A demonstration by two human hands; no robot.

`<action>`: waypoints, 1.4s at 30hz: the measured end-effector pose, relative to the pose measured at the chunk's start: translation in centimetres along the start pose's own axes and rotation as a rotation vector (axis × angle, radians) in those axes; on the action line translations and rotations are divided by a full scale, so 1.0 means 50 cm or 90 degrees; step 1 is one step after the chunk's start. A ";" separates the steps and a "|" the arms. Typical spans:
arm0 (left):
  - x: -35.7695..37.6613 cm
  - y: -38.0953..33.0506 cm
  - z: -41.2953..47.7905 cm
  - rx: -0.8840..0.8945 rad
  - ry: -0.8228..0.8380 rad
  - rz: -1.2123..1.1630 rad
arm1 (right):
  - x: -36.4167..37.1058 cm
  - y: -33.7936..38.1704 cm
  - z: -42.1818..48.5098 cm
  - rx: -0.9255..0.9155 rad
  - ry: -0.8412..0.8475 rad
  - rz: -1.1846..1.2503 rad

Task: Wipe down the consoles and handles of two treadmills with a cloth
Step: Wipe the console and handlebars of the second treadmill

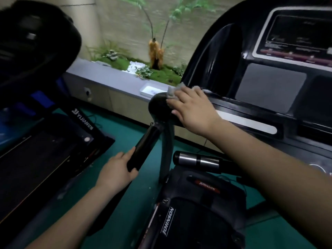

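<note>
Right hand [190,106] lay flat with fingers spread, pressing the grey cloth [173,91] onto the rounded black corner cap [158,105]. I judged a flat palm gave the broadest contact on that curved face. Left hand [117,169] was wrapped round the side handle [143,148], below the right hand and nearer me, presumably as a brace. Cloth was fuzzy and crumpled, bunching out past my fingertips. Console [269,81], beyond the right hand, was glossy hard plastic with matte grey panels. Handle was a smooth, dark cylinder. Second treadmill [45,150] sat well left of the left hand.
</note>
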State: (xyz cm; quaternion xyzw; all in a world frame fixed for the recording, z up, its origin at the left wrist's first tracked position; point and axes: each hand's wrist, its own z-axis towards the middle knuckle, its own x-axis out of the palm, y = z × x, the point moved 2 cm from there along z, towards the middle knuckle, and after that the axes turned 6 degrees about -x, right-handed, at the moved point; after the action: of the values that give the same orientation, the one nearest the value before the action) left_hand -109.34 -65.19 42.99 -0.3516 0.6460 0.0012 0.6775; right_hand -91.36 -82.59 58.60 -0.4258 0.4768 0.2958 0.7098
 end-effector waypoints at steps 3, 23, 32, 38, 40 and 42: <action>0.003 0.002 -0.002 -0.006 -0.012 0.002 | 0.009 0.026 0.061 -0.099 0.030 -0.009; 0.010 0.006 0.009 -0.014 -0.013 0.020 | 0.027 -0.025 -0.029 -0.066 -0.105 0.077; 0.002 -0.001 0.002 -0.024 -0.015 0.042 | 0.016 0.000 0.004 -0.086 -0.009 0.127; -0.004 -0.006 -0.002 -0.040 0.002 0.062 | -0.004 -0.070 -0.131 0.037 -0.078 0.133; -0.005 -0.007 -0.002 -0.045 0.004 0.065 | -0.012 -0.088 -0.179 0.091 -0.125 0.133; -0.004 -0.006 -0.002 -0.049 0.018 0.066 | -0.017 -0.098 -0.219 0.152 -0.173 0.127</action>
State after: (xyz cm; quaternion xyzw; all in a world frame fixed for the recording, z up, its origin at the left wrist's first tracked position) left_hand -109.33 -65.38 43.34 -0.3440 0.6724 0.0561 0.6530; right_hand -92.30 -94.57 58.97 -0.2458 0.4480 0.3609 0.7801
